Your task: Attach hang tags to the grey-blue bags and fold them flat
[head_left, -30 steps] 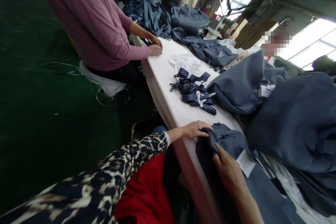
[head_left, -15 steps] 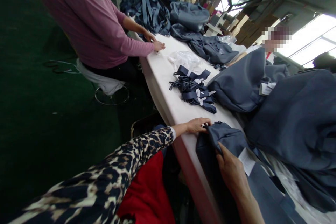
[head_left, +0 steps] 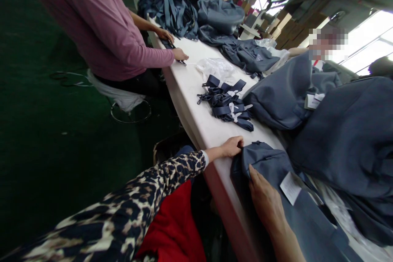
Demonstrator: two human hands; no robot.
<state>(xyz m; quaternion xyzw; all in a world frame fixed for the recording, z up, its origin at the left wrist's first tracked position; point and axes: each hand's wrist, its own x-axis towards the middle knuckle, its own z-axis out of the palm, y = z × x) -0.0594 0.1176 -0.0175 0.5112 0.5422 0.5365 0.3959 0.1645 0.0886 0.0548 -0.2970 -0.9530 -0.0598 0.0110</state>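
Note:
A navy-blue bag [head_left: 267, 156] lies at the near edge of the white table, with a zip along its top and a white paper tag [head_left: 290, 188] on it. My left hand [head_left: 232, 146] is closed on the bag's far left corner, the fingers curled around the edge. Lower down, my right hand [head_left: 266, 198] grips the bag's folded near side, its thumb and fingertips partly hidden. Beyond my left hand, a bundle of navy straps [head_left: 229, 104] with white ties rests on the table.
Large navy bags [head_left: 344, 139] are heaped along the right side. At the table's left edge, a co-worker in a pink top [head_left: 113, 28] handles a dark strap. Clear plastic [head_left: 215, 69] lies beyond the straps. A covered stool [head_left: 123, 98] stands left of the table [head_left: 196, 131].
My left fingers have curled in from a more spread grasp at the bag's corner. My right hand has shifted slightly left with the bag's edge. The co-worker's hands have drawn apart along a dark strap.

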